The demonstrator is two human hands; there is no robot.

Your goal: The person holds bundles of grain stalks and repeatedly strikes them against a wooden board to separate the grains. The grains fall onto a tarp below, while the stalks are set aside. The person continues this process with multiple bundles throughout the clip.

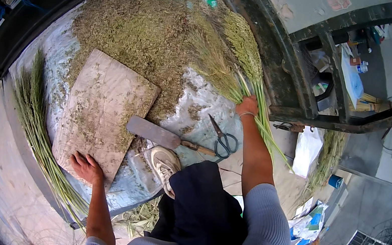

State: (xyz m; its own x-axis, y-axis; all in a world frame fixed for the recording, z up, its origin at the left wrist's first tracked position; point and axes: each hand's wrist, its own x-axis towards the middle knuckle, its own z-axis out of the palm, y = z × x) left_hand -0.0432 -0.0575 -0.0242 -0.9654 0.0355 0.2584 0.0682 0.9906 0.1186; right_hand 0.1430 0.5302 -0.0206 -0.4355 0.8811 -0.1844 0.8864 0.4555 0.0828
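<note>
My right hand (247, 106) is closed round the stems of a bundle of long green stalks (247, 51) with bushy seed heads, at the right of the sheet. My left hand (87, 168) rests with fingers apart on the lower end of a worn wooden board (106, 104) strewn with seed bits. By the board's right edge lies a flat, blunt-ended blade tool (154, 132) with a wooden handle. Dark-handled scissors (224, 145) lie beside that handle, below my right hand. Another bundle of green stalks (37, 114) lies along the board's left side.
Loose seed heads (135, 22) cover much of the plastic sheet (194, 97). A dark metal frame (286, 60) borders the right side. My shoe (164, 168) stands near the blade tool. Farther right are a white bag (307, 152) and a blue cup (335, 181).
</note>
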